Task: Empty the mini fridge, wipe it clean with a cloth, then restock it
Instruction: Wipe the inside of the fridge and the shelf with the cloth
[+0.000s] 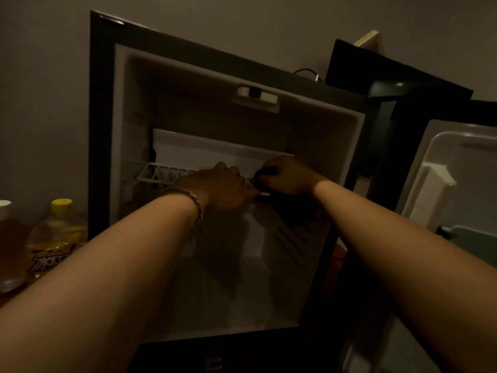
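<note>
- Standing in a dim room, mid frame: open mini fridge (115, 146), white inside, door (454, 179) swinging right.
- Waiting at lower left: two bottles (57, 238).
- Gripping the white wire shelf (158, 175) inside: left hand (223, 187), fingers curled.
- Clutching something dark beside it: right hand (287, 176).

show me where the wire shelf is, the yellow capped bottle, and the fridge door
wire shelf (158, 175), head view, on its bare left end inside the fridge.
yellow capped bottle (57, 232), head view, on its clear body.
fridge door (457, 168), head view, on its pale inner lining.

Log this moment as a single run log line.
stage: fridge emptied | left hand: on wire shelf | right hand: grips dark object, unclear | bottles: outside, left | door: open
</note>
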